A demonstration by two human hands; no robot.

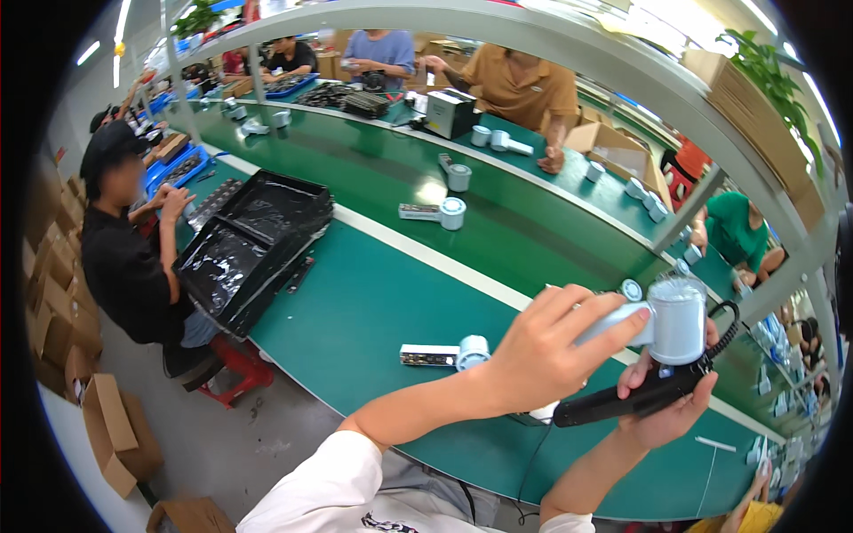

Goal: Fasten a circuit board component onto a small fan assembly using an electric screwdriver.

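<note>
My left hand (555, 342) is closed around the handle of a light-blue device with a wide cylindrical head (679, 324), held up above the bench at the right. Just below the head, my right hand (666, 413) grips a black elongated hand-held tool (622, 401) with a coiled cord (733, 324). The tool lies close under the device; whether they touch I cannot tell. On the green bench left of my left wrist lies a similar device (474, 353), its handle open with inner parts showing.
More light-blue devices (452, 213) lie on the green belt (355, 178) beyond the white rail. A black divided tray (258, 222) stands at the left, near a seated person in black (129, 240). Other people work across the belt. A grey shelf frame (569, 35) spans overhead.
</note>
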